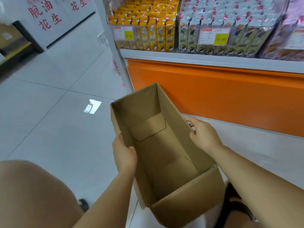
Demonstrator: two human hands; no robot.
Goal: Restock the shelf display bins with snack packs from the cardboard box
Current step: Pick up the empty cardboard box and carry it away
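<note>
An open brown cardboard box [164, 152] is held in front of me above the floor, and its inside shows only bare cardboard. My left hand [125, 153] grips its left wall, thumb inside. My right hand [203, 134] holds the right wall from outside. On the shelf above stand clear display bins: one packed with yellow snack packs [148, 25], one with silver-grey snack packs [230, 27], and a pink-toned one [289, 30] at the far right.
An orange shelf base panel [222, 96] runs behind the box, under a white shelf edge [197, 59]. Grey tiled floor [49, 104] spreads to the left. My bare knee [32, 195] fills the lower left. A white wall panel with red lettering [47, 15] stands far left.
</note>
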